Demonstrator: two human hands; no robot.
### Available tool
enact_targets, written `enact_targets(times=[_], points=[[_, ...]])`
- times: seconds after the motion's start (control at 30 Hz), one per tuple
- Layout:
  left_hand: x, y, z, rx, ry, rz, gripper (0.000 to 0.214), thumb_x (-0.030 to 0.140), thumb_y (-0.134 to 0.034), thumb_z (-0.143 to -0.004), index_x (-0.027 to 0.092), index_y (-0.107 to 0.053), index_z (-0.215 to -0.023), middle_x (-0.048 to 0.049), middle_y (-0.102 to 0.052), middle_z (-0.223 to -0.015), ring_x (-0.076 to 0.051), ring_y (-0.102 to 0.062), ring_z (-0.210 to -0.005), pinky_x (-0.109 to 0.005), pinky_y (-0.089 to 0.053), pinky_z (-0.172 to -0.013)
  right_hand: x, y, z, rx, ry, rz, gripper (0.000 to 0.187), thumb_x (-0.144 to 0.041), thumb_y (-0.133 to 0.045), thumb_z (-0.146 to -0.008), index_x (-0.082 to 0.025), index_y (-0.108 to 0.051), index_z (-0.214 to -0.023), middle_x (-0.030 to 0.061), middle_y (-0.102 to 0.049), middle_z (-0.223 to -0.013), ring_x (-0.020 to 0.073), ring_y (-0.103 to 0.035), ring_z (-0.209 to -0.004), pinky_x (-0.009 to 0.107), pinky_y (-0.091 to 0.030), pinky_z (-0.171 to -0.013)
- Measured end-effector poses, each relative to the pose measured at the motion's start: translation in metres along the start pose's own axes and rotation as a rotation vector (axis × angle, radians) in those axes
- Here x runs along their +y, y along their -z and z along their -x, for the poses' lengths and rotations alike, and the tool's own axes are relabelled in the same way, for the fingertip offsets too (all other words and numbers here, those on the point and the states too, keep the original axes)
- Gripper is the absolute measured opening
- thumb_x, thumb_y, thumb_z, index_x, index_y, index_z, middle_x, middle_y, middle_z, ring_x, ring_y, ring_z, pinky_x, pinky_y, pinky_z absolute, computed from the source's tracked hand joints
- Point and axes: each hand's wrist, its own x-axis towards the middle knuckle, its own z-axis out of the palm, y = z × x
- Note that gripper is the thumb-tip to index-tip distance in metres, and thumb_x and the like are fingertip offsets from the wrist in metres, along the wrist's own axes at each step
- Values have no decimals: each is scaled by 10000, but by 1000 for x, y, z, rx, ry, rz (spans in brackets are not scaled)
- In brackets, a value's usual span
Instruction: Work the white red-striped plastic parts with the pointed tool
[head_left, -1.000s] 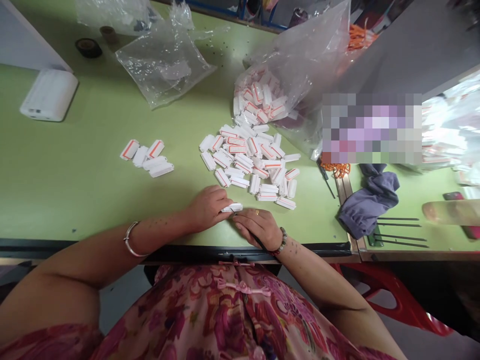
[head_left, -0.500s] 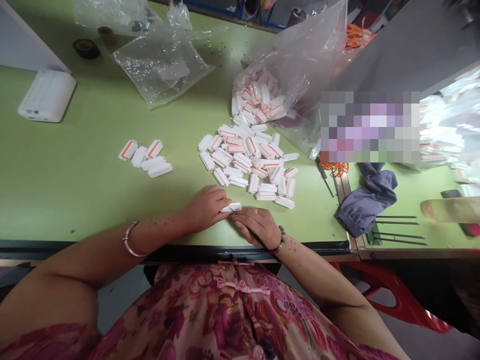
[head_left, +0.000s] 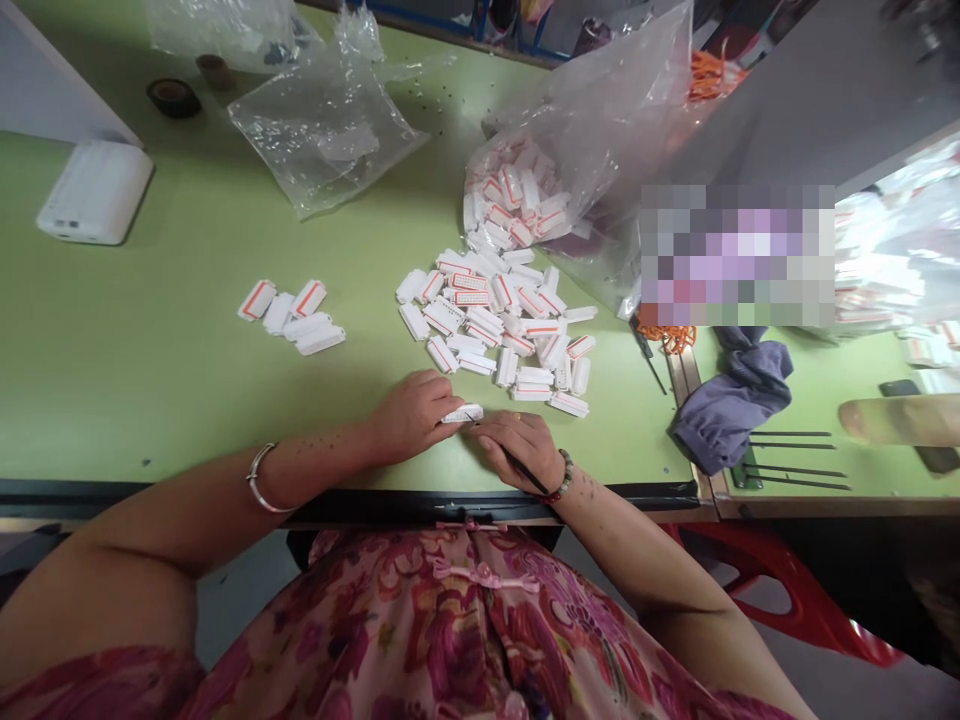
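Observation:
My left hand (head_left: 411, 415) rests on the green table near its front edge, fingers closed on a small white plastic connector (head_left: 463, 413). My right hand (head_left: 523, 449) sits just right of it, pinching a thin dark pointed tool (head_left: 517, 462) whose tip touches the connector. Beyond my hands lies a heap of several white and orange connectors (head_left: 502, 325). A smaller group of the same parts (head_left: 294, 316) lies to the left.
A clear bag with more connectors (head_left: 559, 175) lies behind the heap. Empty clear bags (head_left: 326, 120), a white box (head_left: 96, 192) and a tape roll (head_left: 174, 97) sit far left. A grey cloth (head_left: 731, 400) and dark rods (head_left: 799, 460) lie right.
My right hand has turned slightly, so the tool's handle shows more against the wrist. My left hand and the connector have stayed put.

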Motion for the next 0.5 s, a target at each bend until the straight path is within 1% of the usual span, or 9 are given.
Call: enact_targets(times=[0.17, 0.23, 0.37, 0.5], points=[[-1, 2, 0, -18, 8, 23, 282, 359, -477, -961, 154, -668, -921, -64, -569, -825, -191, -470, -789, -315, -388, -752, 5, 4, 9, 41, -127, -39, 230, -124, -477, -895, -186, -571, -1096, 43, -706, -804, 149, -666, -698, 270, -524, -625], [-1, 2, 1, -16, 13, 30, 279, 352, -478, -960, 151, -668, -921, -65, -568, -825, -193, -470, -795, -317, -390, -756, 5, 4, 11, 39, -156, -48, 212, -129, -485, -884, -190, -566, -1071, 34, -692, -778, 144, -647, -662, 267, -510, -608], [0, 3, 2, -14, 31, 35, 270, 345, -477, -960, 154, -666, -927, -63, -563, -825, -193, -470, -807, -317, -390, -769, 6, 4, 10, 7, -129, -45, 127, -140, -477, -873, -207, -558, -946, 26, -663, -741, 137, -609, -631, 255, -480, -576], [0, 2, 2, -12, 26, 10, 250, 347, -499, -949, 155, -660, -942, -62, -560, -835, -198, -464, -808, -323, -386, -765, 5, 4, 6, -13, -88, -10, 145, -110, -459, -854, -209, -544, -917, 20, -641, -720, 133, -573, -611, 248, -451, -559]])
